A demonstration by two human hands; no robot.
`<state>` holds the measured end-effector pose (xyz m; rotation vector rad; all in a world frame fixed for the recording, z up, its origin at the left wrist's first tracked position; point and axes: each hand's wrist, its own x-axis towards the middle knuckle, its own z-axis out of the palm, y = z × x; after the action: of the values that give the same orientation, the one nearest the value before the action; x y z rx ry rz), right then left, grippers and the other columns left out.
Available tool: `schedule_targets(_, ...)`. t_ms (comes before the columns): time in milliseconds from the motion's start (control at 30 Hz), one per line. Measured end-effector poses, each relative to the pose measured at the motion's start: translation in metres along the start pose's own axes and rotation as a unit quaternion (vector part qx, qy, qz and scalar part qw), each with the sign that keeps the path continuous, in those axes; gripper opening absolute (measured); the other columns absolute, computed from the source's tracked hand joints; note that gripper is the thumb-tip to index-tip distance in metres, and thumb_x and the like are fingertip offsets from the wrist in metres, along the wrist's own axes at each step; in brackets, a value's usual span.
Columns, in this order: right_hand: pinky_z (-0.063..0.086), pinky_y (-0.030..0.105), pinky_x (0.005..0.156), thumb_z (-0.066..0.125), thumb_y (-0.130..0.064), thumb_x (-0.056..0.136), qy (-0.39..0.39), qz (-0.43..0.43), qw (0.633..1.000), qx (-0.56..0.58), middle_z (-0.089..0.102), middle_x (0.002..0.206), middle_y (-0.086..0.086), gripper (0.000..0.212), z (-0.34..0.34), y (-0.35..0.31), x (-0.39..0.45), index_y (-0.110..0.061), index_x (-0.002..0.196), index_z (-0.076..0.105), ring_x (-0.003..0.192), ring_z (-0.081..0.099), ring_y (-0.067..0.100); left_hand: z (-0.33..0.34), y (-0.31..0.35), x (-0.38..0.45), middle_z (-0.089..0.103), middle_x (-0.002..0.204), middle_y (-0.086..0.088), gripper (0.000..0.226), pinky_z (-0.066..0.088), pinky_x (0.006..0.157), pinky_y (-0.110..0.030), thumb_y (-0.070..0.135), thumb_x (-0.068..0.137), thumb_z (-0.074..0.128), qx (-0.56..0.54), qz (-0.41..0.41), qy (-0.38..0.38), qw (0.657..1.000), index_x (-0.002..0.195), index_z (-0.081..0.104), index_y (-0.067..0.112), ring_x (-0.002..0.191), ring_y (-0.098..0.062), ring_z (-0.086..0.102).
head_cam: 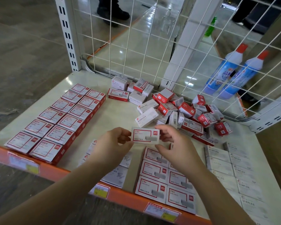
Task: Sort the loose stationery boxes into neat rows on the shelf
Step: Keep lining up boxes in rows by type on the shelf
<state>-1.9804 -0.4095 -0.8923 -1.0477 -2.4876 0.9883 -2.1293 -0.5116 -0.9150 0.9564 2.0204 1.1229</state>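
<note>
Both hands hold one red-and-white staple box above the shelf. My left hand pinches its left end and my right hand pinches its right end. Below it lie two neat rows of matching staple boxes. A double row of red-framed paper clip boxes fills the shelf's left side. White staples boxes are lined up at the right. A loose pile of mixed boxes lies at the back against the wire mesh.
An orange front rail with price tags edges the shelf. White wire mesh closes the back. Two blue cleaner bottles stand behind the mesh at right. White paper clip boxes lie partly under my left arm. A person's shoes show beyond.
</note>
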Motion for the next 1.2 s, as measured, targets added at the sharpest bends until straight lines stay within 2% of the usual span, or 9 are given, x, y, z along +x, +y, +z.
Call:
schedule_targets(167,0.036,0.008,0.078,0.068,-0.017,0.082,0.007,-0.012,1.000,-0.013,0.048,0.095,-0.033,0.048,0.000,0.000,-0.005,-0.051,0.104,0.042,0.093,0.049,-0.011,0.001,0.000,0.002,0.057,0.085,0.019,0.011,0.038,0.062,-0.005,0.020,0.088,0.061,0.051,0.024,-0.002,0.998,0.093,0.056,0.029,0.082,0.000,0.055)
schedule_targets(333,0.036,0.012,0.082,0.066,-0.021,0.084,0.005,0.002,1.000,-0.027,0.048,0.101,-0.029,0.048,0.000,0.004,-0.006,-0.037,0.125,0.049,0.097,0.049,-0.005,0.000,0.000,0.006,0.061,0.088,0.014,0.011,0.041,0.062,-0.006,0.018,0.087,0.062,0.034,0.017,-0.014,0.999,0.096,0.059,0.024,0.081,0.001,0.057)
schedule_targets(533,0.037,0.006,0.079,0.067,-0.021,0.083,0.007,0.010,1.000,-0.011,0.054,0.101,-0.026,0.049,-0.004,0.012,-0.008,-0.035,0.127,0.051,0.096,0.051,-0.010,0.002,0.008,0.005,0.057,0.081,0.018,0.014,0.042,0.057,-0.007,0.020,0.088,0.060,0.038,0.010,-0.017,0.999,0.102,0.061,0.019,0.076,0.000,0.057)
schedule_targets(633,0.035,-0.002,0.070,0.067,-0.022,0.083,0.019,0.020,1.000,-0.015,0.054,0.096,-0.029,0.047,-0.010,0.018,-0.009,-0.038,0.124,0.052,0.091,0.049,-0.016,0.005,0.012,0.005,0.057,0.088,0.013,0.023,0.040,0.058,-0.006,0.022,0.090,0.057,0.060,0.013,-0.010,0.998,0.113,0.058,0.020,0.080,-0.003,0.056)
schedule_targets(767,0.034,0.001,0.068,0.066,-0.027,0.084,0.021,0.041,0.999,-0.026,0.053,0.096,-0.029,0.045,-0.020,0.026,-0.012,-0.044,0.121,0.048,0.088,0.048,-0.016,0.011,0.016,0.008,0.054,0.090,0.011,0.025,0.045,0.064,-0.014,0.024,0.091,0.054,0.121,0.024,0.008,0.992,0.116,0.056,0.024,0.080,-0.004,0.053)
schedule_targets(900,0.034,0.004,0.072,0.062,-0.030,0.086,0.006,0.047,0.996,-0.069,0.054,0.108,-0.021,0.044,-0.021,0.037,-0.014,-0.032,0.128,0.050,0.094,0.050,-0.005,0.019,0.020,0.008,0.055,0.108,0.008,0.028,0.045,0.077,-0.018,0.023,0.092,0.053,0.163,0.038,-0.006,0.986,0.119,0.055,0.024,0.095,-0.008,0.053)
schedule_targets(1000,0.034,0.005,0.074,0.060,-0.033,0.087,-0.008,0.049,0.995,-0.085,0.056,0.114,-0.016,0.044,-0.018,0.042,-0.013,-0.028,0.130,0.050,0.095,0.050,-0.002,0.024,0.022,0.008,0.053,0.117,0.009,0.029,0.043,0.079,-0.017,0.025,0.092,0.052,0.186,0.046,-0.021,0.981,0.122,0.054,0.025,0.099,-0.007,0.050)
schedule_targets(1200,0.033,0.006,0.076,0.060,-0.032,0.087,-0.018,0.045,0.995,-0.089,0.054,0.118,-0.008,0.040,-0.016,0.049,-0.007,-0.025,0.126,0.053,0.097,0.049,0.002,0.028,0.028,0.013,0.051,0.118,0.010,0.028,0.044,0.078,-0.018,0.026,0.093,0.051,0.195,0.043,-0.034,0.979,0.121,0.053,0.026,0.103,-0.008,0.050)
